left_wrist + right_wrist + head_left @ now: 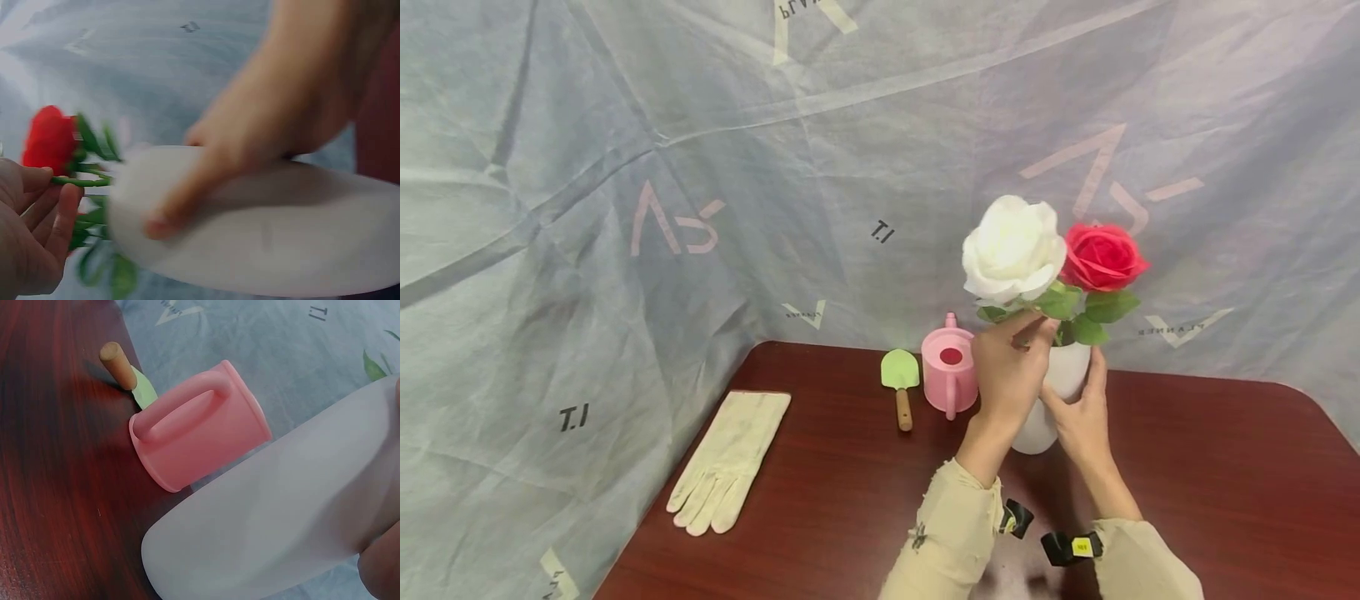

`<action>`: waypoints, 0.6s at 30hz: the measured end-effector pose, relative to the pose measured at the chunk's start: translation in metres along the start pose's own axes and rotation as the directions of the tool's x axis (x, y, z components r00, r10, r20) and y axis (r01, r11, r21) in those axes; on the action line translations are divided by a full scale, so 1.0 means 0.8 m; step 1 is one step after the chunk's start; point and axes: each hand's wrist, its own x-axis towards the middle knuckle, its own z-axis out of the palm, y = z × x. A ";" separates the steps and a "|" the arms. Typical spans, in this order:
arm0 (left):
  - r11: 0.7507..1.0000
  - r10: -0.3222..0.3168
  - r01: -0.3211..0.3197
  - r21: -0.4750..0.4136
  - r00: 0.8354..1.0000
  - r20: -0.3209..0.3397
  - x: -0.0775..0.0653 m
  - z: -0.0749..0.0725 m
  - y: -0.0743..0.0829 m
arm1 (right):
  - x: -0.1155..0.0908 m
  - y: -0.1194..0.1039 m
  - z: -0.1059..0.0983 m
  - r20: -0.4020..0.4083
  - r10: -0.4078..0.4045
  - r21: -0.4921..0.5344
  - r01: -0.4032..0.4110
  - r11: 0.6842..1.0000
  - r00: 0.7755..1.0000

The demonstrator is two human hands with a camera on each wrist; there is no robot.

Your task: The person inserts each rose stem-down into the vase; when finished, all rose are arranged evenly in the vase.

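My left hand is just below a large white rose, pinching a green stem between thumb and fingers at the vase mouth. The right hand grips the upper side of a tall white vase, its thumb across the front in the left wrist view. A red rose with green leaves rises from the vase beside the white one. Low in the right wrist view, the vase's rounded base shows close to the table.
Left of the vase stand a pink watering can and a small green trowel with a wooden handle. A pair of cream gloves lies at the left of the dark red table. Grey printed sheeting hangs behind.
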 end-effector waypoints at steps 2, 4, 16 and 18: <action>0.999 -0.019 0.017 0.050 0.999 0.042 -0.001 0.002 -0.005 | -0.001 -0.003 0.000 0.002 -0.007 -0.003 0.007 1.000 1.000; 0.993 -0.031 0.023 0.114 0.997 0.070 -0.002 0.003 -0.009 | -0.001 -0.003 0.001 0.008 -0.012 -0.005 0.012 1.000 1.000; 0.982 -0.008 0.000 0.189 0.999 0.040 -0.009 0.007 -0.008 | -0.001 0.002 -0.001 0.007 -0.028 0.012 0.027 1.000 1.000; 0.988 -0.001 -0.001 0.155 1.000 0.010 -0.011 0.008 -0.011 | 0.000 0.001 -0.002 0.006 -0.031 0.014 0.031 0.999 0.999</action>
